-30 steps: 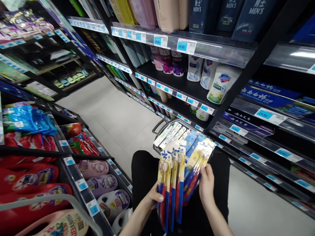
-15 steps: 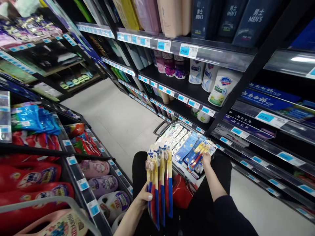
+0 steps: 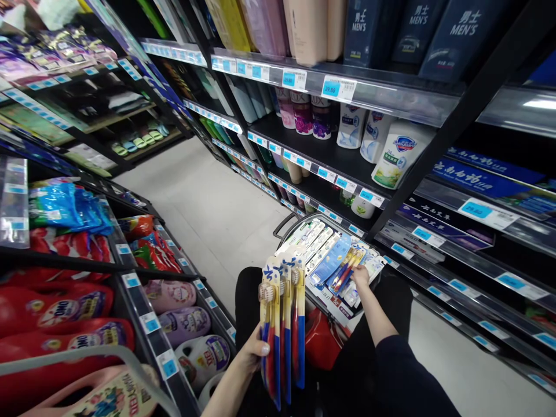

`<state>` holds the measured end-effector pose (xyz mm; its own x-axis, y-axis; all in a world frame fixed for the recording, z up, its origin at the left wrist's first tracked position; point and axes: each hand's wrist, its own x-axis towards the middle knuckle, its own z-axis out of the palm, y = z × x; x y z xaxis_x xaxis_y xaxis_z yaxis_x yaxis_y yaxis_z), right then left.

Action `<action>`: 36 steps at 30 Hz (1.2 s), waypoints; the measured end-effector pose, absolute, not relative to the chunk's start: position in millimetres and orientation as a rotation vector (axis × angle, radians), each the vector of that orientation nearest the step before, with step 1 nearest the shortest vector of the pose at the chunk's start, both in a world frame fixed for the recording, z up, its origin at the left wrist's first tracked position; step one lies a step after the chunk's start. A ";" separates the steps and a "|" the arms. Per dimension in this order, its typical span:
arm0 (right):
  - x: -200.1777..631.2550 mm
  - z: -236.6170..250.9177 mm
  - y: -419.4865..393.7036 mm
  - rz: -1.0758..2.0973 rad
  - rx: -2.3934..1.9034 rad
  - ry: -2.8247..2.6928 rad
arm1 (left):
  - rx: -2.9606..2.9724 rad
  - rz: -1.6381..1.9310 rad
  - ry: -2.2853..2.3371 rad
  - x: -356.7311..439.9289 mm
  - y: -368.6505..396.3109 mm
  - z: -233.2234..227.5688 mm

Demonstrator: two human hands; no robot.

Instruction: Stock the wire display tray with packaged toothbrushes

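My left hand [image 3: 255, 348] is closed around the lower part of a fan of packaged toothbrushes [image 3: 284, 324], held upright in front of my lap. Their cards are cream and blue, with red-and-gold handles inside. My right hand [image 3: 360, 277] reaches over a dark-rimmed basket [image 3: 281, 230], its fingers closed at the edge of more toothbrush packs [image 3: 346, 267] of the same kind. These lie on a light blue pack [image 3: 326, 262], beside a row of white toothbrush packs [image 3: 316, 238]. The fingertips of my right hand are partly hidden.
A red bag-like item [image 3: 322, 341] sits between my knees below the basket. Shelves of body wash bottles [image 3: 402, 152] and toothpaste boxes [image 3: 473, 174] stand close ahead and right. Detergent bottles [image 3: 65, 310] fill the shelf at left. A pale floor aisle [image 3: 204, 202] runs between.
My right hand has shifted slightly left across the basket, and the toothbrush packs there have moved left with it. My left hand keeps its hold; the view has turned slightly.
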<state>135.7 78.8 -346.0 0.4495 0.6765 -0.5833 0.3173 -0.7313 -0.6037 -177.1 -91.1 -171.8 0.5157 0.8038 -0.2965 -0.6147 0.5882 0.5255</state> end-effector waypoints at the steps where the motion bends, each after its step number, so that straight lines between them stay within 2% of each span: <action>1: 136.4 -345.0 78.3 1.208 -2.314 -0.849 | 0.379 0.870 0.550 -176.7 -90.3 -170.9; 11: 148.2 -324.4 69.8 1.252 -2.390 -1.002 | 0.348 0.896 0.572 -178.2 -91.4 -172.2; 19: 147.3 -293.1 60.9 1.231 -2.286 -0.982 | 0.317 0.895 0.566 -175.2 -89.3 -171.8; 23: 139.1 -261.2 56.0 1.281 -2.113 -0.996 | 0.308 0.901 0.586 -175.5 -89.4 -171.3; 28: 87.3 -198.0 11.8 1.471 -1.746 -1.090 | 0.325 0.846 0.684 -167.4 -84.1 -164.5; 31: 54.5 -160.0 -27.0 1.715 -1.166 -1.155 | 0.358 0.849 0.782 -158.0 -79.1 -158.7; 33: 41.5 -145.6 -45.3 1.714 -1.101 -1.105 | 0.379 0.856 0.830 -152.1 -76.0 -154.5; 36: 35.3 -143.7 -57.5 1.639 -1.245 -1.081 | 0.423 0.829 0.897 -145.4 -72.7 -147.6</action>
